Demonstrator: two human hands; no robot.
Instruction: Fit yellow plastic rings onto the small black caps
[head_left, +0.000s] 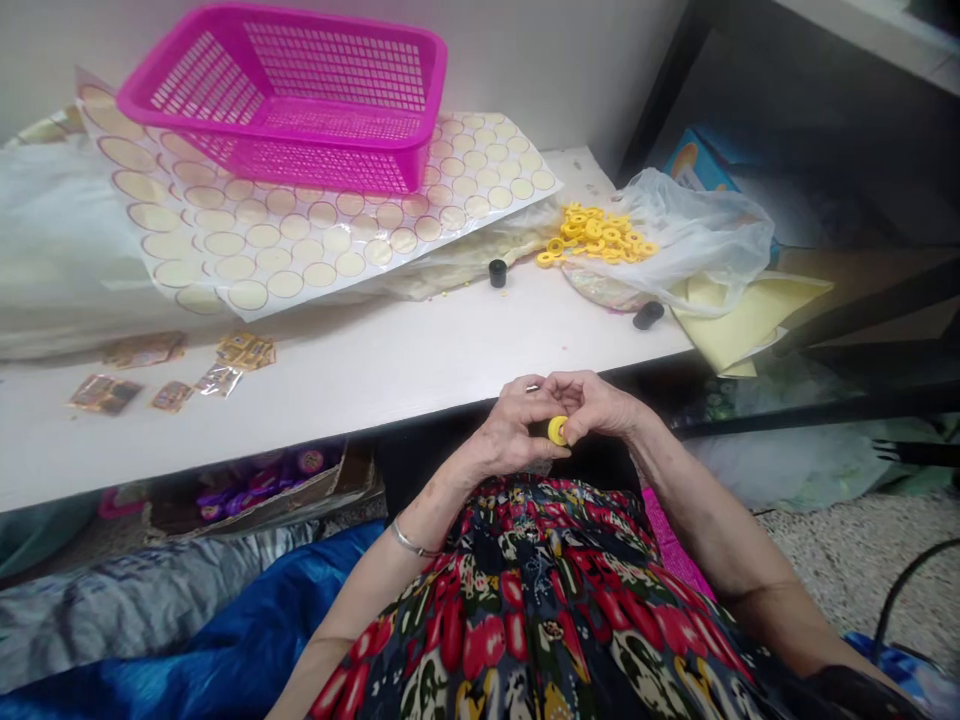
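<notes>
Close together at the table's front edge, above the lap, my two hands meet around a small round yellow piece (557,430). My left hand (517,432) curls around its left side, with the thumb below it. The fingers and thumb of my right hand (592,405) pinch it from the right. A heap of yellow ring-shaped pieces (600,235) lies farther back on the white table (420,350), beside a clear plastic bag (697,225). Two small black cylinders, one upright (497,273) and one tipped over (648,315), are on the table as well.
A pink basket (330,155) stands on a sheet of round stickers (315,245) at the back. Small flat packets (246,350) lie at the left. Yellow paper (739,315) overhangs the right edge. A carton of purple items (262,490) sits under the table.
</notes>
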